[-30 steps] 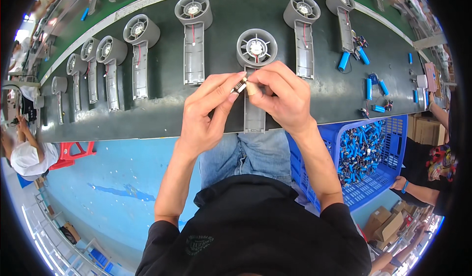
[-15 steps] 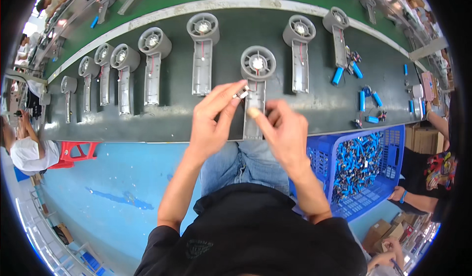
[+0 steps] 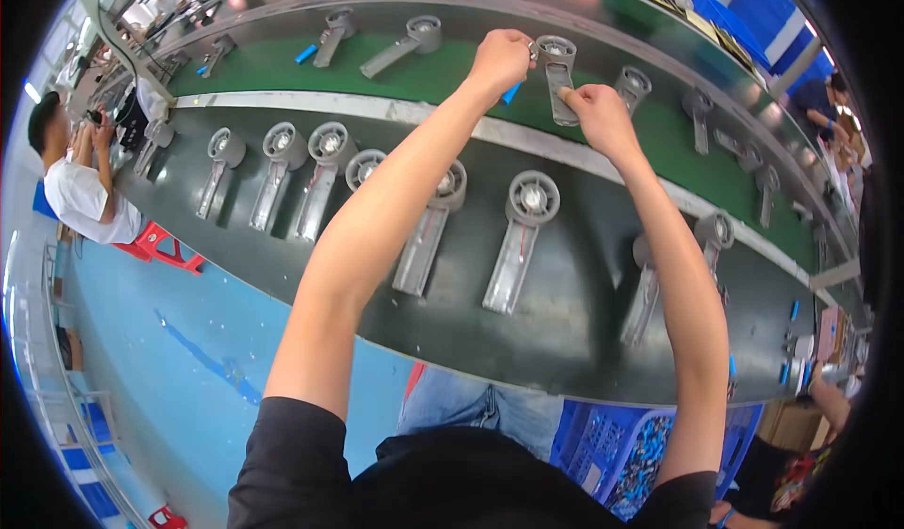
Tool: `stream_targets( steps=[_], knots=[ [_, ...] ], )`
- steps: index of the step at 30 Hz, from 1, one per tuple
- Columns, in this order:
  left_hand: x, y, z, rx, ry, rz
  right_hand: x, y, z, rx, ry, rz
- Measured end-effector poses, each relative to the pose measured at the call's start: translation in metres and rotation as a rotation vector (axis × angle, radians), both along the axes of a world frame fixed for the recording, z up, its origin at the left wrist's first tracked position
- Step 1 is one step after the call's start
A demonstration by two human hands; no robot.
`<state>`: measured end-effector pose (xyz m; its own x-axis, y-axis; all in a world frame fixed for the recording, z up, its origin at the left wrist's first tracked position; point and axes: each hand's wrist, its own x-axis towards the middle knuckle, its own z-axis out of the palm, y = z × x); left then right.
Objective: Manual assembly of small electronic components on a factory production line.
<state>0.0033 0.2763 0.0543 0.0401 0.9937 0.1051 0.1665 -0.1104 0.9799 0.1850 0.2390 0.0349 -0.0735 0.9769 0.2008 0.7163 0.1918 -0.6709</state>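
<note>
Both my arms stretch far forward over the green conveyor belt. My right hand [image 3: 603, 114] grips the handle of a grey handheld-fan housing [image 3: 561, 81], its thumb lying on the handle near the lower end. The housing's round fan end points away from me. Beside that fan end, my left hand [image 3: 504, 61] is closed around a small silvery piece, too small to name. Just below the left hand shows a blue cylindrical battery [image 3: 511, 93]; whether it hangs from the hand or lies on the belt I cannot tell.
Several grey fan housings [image 3: 533, 199] stand in a row on the dark green table [image 3: 471, 341]. More lie along the belt [image 3: 386, 86], behind a pale rail [image 3: 311, 105]. A blue crate [image 3: 612, 435] of batteries is at my right. A person sits at left.
Both hands have left the fan housing on the table and moved forward to the belt. My right hand has taken hold of another housing there. The view has tilted and shifted.
</note>
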Motion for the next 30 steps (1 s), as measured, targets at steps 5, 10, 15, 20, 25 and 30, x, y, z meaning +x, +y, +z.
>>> stream_targets(
  steps=[5,10,15,20,25,30],
  knots=[
    [-0.044,0.078,-0.038,0.107,0.539,0.105,-0.04,0.073,-0.036,0.062,-0.132,-0.062],
    [-0.096,0.089,-0.013,0.201,1.268,0.32,-0.024,0.063,-0.026,-0.108,-0.187,-0.097],
    [-0.196,0.116,-0.024,0.388,1.183,0.043,0.022,0.002,0.016,0.18,-0.307,-0.096],
    [-0.183,0.086,0.042,0.678,1.0,0.163,0.167,-0.106,0.091,0.107,-0.334,-0.359],
    [-0.059,-0.089,0.095,0.584,0.879,0.059,0.368,-0.23,0.071,-0.119,-0.298,-0.828],
    [0.032,-0.244,0.07,0.602,0.771,-0.211,0.498,-0.304,-0.003,-0.187,-0.413,-1.163]
  ],
)
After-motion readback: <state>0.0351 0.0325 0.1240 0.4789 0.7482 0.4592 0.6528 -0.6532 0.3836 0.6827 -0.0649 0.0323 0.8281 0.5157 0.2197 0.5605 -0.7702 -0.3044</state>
